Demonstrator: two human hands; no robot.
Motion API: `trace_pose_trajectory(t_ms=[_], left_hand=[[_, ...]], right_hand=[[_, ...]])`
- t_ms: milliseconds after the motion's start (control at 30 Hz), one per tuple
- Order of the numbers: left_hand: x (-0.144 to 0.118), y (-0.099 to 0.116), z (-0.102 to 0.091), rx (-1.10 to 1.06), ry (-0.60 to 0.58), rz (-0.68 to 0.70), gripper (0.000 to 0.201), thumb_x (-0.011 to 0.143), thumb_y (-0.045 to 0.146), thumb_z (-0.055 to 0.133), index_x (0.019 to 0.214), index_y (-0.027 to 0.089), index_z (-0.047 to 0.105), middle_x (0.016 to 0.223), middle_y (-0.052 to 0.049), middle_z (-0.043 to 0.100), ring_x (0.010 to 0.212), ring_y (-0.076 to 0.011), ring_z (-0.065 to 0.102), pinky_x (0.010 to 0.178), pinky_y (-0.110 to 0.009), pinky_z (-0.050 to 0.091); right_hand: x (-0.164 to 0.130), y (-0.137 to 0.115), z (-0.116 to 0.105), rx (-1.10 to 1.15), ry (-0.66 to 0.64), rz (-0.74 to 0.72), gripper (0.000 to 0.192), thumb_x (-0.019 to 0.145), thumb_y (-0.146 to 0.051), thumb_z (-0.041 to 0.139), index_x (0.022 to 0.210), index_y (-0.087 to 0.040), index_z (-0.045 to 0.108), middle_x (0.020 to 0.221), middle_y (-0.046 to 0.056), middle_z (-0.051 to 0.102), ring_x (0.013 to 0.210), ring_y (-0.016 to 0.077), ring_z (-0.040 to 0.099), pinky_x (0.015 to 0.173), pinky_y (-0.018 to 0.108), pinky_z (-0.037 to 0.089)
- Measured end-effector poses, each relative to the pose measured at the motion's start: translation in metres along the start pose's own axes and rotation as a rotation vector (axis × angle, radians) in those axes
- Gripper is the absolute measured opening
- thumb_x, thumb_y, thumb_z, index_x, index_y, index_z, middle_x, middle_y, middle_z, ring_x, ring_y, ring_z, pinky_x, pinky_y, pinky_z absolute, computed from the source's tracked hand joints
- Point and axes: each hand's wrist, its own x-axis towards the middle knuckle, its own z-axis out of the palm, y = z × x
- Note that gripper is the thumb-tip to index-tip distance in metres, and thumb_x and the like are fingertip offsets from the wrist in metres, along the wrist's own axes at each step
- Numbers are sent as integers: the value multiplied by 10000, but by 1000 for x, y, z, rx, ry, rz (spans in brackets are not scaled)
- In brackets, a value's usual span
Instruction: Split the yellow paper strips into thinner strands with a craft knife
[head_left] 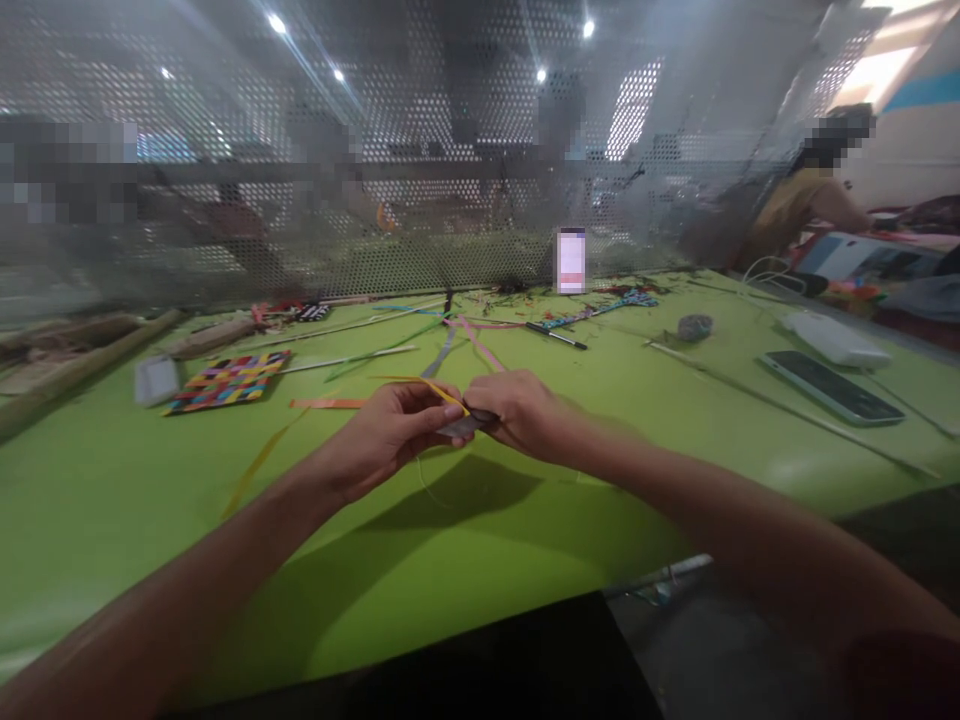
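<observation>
My left hand [397, 425] pinches a narrow yellow strip [447, 395] between thumb and fingers, above the green tabletop. Between the two hands shows a flat grey strip [459, 427], which the left fingers also hold. The closed fingers of my right hand [517, 410] grip its darker right end, and they hide part of it. The hands nearly touch. Behind them, pink strips [484, 345] and a grey-violet strip [441, 350] run away toward the back of the table. An orange strip [326, 404] lies just left of my left hand.
A colourful woven square [229, 382] and a white block [156, 380] lie left. A black pen [555, 335] is behind my hands. At right are a thin stick [787, 405], a phone [832, 387] and a white box [836, 338]. A perforated metal screen [420, 265] borders the back; a person [806, 190] is beyond.
</observation>
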Motion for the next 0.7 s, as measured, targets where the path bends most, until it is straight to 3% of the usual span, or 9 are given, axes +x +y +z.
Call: trace_pose_trajectory(t_ms=[367, 700], left_hand=[[-1, 2, 2, 46, -13, 27, 112, 741, 212, 825, 789, 128, 768, 739, -41, 733, 665, -114, 658, 672, -195, 549], [-2, 3, 4, 41, -13, 25, 153, 699, 226, 855, 771, 123, 768, 706, -41, 727, 647, -114, 658, 664, -191, 546]], right_hand=[[0, 0, 2, -43, 3, 18, 255, 961, -206, 484, 729, -149, 570, 675, 3, 527, 645, 107, 430, 650, 217, 285], [1, -3, 2, 57, 72, -9, 202, 920, -143, 535, 731, -146, 606, 663, -13, 530, 635, 97, 438, 640, 197, 286]])
